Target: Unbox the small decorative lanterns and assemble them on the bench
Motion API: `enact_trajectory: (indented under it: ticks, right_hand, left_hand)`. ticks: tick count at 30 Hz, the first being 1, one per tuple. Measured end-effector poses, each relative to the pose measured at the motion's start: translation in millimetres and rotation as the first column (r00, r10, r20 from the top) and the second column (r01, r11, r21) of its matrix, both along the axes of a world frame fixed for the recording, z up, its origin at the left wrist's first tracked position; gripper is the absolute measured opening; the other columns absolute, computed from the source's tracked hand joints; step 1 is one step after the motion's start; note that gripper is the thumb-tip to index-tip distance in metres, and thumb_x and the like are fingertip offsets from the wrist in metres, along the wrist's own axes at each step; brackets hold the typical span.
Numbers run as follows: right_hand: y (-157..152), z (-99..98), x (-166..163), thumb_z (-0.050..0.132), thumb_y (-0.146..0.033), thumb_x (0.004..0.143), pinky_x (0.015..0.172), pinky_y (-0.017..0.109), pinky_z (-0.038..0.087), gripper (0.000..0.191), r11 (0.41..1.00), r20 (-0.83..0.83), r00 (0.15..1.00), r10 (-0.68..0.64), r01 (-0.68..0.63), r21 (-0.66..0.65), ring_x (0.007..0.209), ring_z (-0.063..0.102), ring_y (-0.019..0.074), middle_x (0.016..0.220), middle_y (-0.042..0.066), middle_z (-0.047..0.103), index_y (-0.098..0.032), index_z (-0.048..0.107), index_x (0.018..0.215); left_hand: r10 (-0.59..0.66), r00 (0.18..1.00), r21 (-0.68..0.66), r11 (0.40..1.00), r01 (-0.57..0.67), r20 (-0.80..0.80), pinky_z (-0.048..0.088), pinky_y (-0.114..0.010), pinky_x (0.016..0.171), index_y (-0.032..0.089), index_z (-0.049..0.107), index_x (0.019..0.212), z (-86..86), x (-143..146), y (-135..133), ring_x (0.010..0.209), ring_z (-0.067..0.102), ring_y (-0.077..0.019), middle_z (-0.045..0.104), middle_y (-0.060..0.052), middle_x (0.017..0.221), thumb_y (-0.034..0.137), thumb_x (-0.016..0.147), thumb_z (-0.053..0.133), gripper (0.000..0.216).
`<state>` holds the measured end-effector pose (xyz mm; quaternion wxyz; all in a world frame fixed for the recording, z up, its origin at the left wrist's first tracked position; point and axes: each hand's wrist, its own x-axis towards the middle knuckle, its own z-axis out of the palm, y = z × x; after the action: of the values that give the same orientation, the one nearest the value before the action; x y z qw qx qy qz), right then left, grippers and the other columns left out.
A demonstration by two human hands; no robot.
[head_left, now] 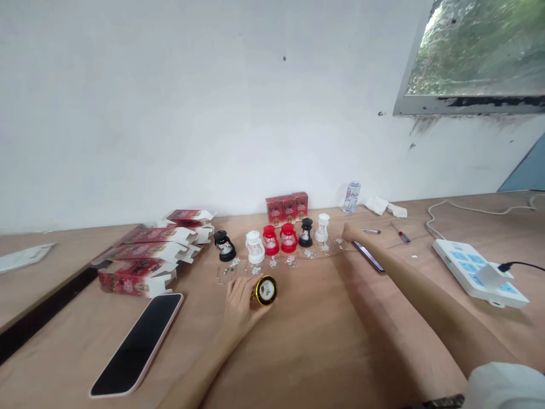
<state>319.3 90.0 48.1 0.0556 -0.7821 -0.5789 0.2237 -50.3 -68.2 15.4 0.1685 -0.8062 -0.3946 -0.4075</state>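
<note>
Left hand (pixel 240 304) gripping gold lantern (pixel 264 290), end-on, base (pixel 267 291) nearest; right hand (pixel 353 232), grip unclear

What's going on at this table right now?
A person's left hand holds a gold-rimmed item, its round end facing the camera. The right hand reaches out past the right end of a row of six small lanterns in black, white and red; whether it grips anything is unclear. Small loose parts lie in front of the lanterns, three upright red boxes stand behind, and more boxes lie to the left, flaps open.
</note>
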Motion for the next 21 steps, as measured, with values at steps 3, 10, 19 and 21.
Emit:
enact_trajectory:
  ticks: [3, 10, 19, 21]
  right_hand:
    - [-4, -5.1, -1, 0.055, -0.032, 0.087, 0.082, 0.039, 0.05, 0.032, 1.0, 0.032, 0.999, 0.016, -0.017, 0.019, 0.098, 0.058, 0.0203, 0.115, 0.009, 0.056, -0.013, 0.053, 0.113]
    - [-15, 0.8, -2, 0.055, -0.033, 0.087, 0.074, 0.034, 0.052, 0.028, 0.994, -0.044, 0.998, 0.039, -0.034, 0.103, 0.088, 0.06, 0.0169, 0.105, 0.006, 0.06, -0.013, 0.057, 0.106]
    - [-29, 30.7, -31, 0.051, -0.018, 0.08, 0.07, 0.025, 0.044, 0.018, 0.895, -0.188, 0.981, -0.042, 0.12, 0.429, 0.088, 0.062, 0.0217, 0.089, 0.009, 0.068, -0.011, 0.065, 0.089]
    - [-37, 37.2, -43, 0.048, -0.019, 0.081, 0.071, 0.025, 0.045, 0.021, 0.881, -0.245, 0.969, -0.024, 0.136, 0.452, 0.092, 0.062, 0.0216, 0.099, 0.011, 0.065, -0.011, 0.063, 0.094]
  left_hand:
    - [0.001, 1.0, 0.024, 1.0, -0.002, 0.017, 0.042, -0.033, 0.076, 0.018, 0.05, 0.114, 0.0, -1, 1, 0.085, 0.062, -0.0225, 0.067, -0.009, 0.093, 0.032, 0.077, 0.06, 0.04]
    - [-0.079, 0.997, -0.004, 0.997, 0.079, -0.014, 0.047, -0.036, 0.086, 0.018, 0.046, 0.119, -2.4, -1, 3, 0.104, 0.059, -0.0235, 0.063, -0.012, 0.107, 0.023, 0.077, 0.057, 0.043]
    - [-0.275, 0.921, 0.162, 0.931, 0.326, -0.275, 0.048, -0.037, 0.091, 0.018, 0.056, 0.112, 4.4, 8, -2, 0.115, 0.053, -0.0233, 0.063, -0.012, 0.107, 0.019, 0.08, 0.058, 0.032]
    - [-0.249, 0.919, 0.219, 0.921, 0.322, -0.306, 0.048, -0.035, 0.091, 0.023, 0.059, 0.109, 7.7, 10, -6, 0.112, 0.055, -0.0208, 0.064, -0.009, 0.107, 0.016, 0.08, 0.058, 0.03]
